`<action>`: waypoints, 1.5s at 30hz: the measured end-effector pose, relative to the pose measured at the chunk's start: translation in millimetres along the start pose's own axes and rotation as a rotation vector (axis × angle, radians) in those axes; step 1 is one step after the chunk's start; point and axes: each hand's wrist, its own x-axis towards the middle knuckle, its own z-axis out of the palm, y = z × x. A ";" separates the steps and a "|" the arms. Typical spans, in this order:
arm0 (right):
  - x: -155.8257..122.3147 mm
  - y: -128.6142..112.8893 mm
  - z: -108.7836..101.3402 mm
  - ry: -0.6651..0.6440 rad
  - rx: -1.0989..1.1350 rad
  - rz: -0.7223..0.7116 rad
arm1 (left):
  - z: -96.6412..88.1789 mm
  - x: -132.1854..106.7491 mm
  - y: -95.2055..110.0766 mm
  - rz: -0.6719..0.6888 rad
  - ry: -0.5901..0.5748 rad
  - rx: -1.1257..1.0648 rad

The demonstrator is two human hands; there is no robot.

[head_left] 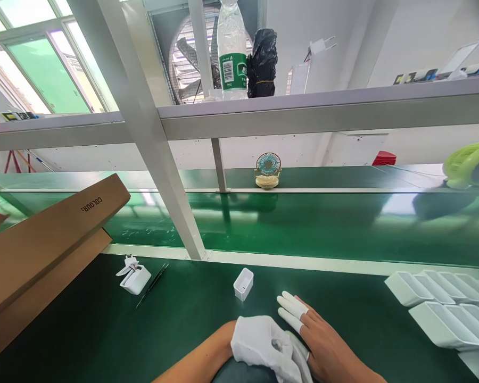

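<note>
My left hand [259, 338] is wrapped in a white cloth glove near the bottom edge, bent downward, so its fingers are hidden. Right beside it is my right hand [323, 340], with white finger cots on several fingers; two of these fingers stretch out flat toward the left. The right thumb area meets the folds of the glove. Just beyond both hands stands a small white open-topped plastic case [243, 284]. Farther left lies a white plug housing [135, 277] with its lid part tilted open, and next to it dark tweezers [152, 285].
White trays [443, 319] with slots sit at the right. A brown cardboard box [56, 239] juts in from the left. A slanted metal post [163, 175] meets the green bench edge. Beyond runs a green belt [303, 223]; a shelf above holds a bottle [232, 48].
</note>
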 end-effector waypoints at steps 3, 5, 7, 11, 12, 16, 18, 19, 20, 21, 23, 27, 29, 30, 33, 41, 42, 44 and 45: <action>-0.3 1.2 1.6 0.013 0.039 -0.002 | -1.0 -0.2 -0.5 0.024 -0.024 0.006; -0.5 2.3 3.2 0.012 0.047 0.000 | -2.0 -0.3 -1.4 0.002 -0.031 0.012; -0.4 3.2 4.2 0.013 0.040 -0.006 | -3.1 -0.5 -3.2 -0.027 -0.014 0.012; -0.8 3.8 5.3 0.024 0.037 -0.013 | -4.2 -2.0 -6.5 -0.069 0.116 0.047; -1.2 4.0 5.8 0.020 0.039 -0.010 | -4.0 -2.5 -6.5 -0.074 0.141 0.065; -2.7 4.6 8.9 -0.002 0.031 0.018 | -1.4 -3.3 -2.6 -0.021 0.092 0.086; -2.8 4.4 9.8 -0.005 0.027 0.021 | 0.2 -3.3 -0.2 0.003 0.063 0.077; -2.7 4.1 9.7 -0.005 0.025 0.020 | 0.8 -3.4 0.6 0.007 0.063 0.074; -2.4 3.8 9.4 -0.008 0.023 0.015 | 1.3 -3.3 1.0 0.011 0.065 0.072; -2.1 3.4 8.8 -0.010 0.022 0.012 | 1.7 -3.3 0.9 0.015 0.069 0.070; -1.6 2.9 7.2 -0.005 0.027 0.011 | 2.4 -2.9 -0.4 0.017 0.075 0.070; -1.2 2.5 4.9 0.018 0.071 0.009 | 4.3 -1.3 -3.7 0.022 0.098 0.038; -1.5 2.6 5.4 0.024 0.073 0.008 | 5.5 -0.6 -3.3 0.028 0.076 0.007; -1.7 2.7 6.1 0.023 0.066 0.008 | 6.0 -0.5 -2.4 0.031 0.061 -0.004; -2.7 3.4 8.9 0.007 0.054 0.021 | 7.0 -1.0 1.8 0.042 0.024 -0.015; -0.8 2.3 4.5 -0.010 0.063 0.033 | 6.2 -0.7 2.7 0.009 0.027 -0.045; 0.1 1.4 2.4 -0.018 0.055 0.030 | 5.8 -0.9 2.4 0.003 0.026 -0.046; 1.6 -0.5 -1.7 -0.033 0.044 0.023 | 5.4 -2.1 2.7 0.004 0.035 -0.035; 2.2 -1.3 -3.5 -0.033 0.043 0.021 | 5.3 -2.9 3.1 0.011 0.048 -0.022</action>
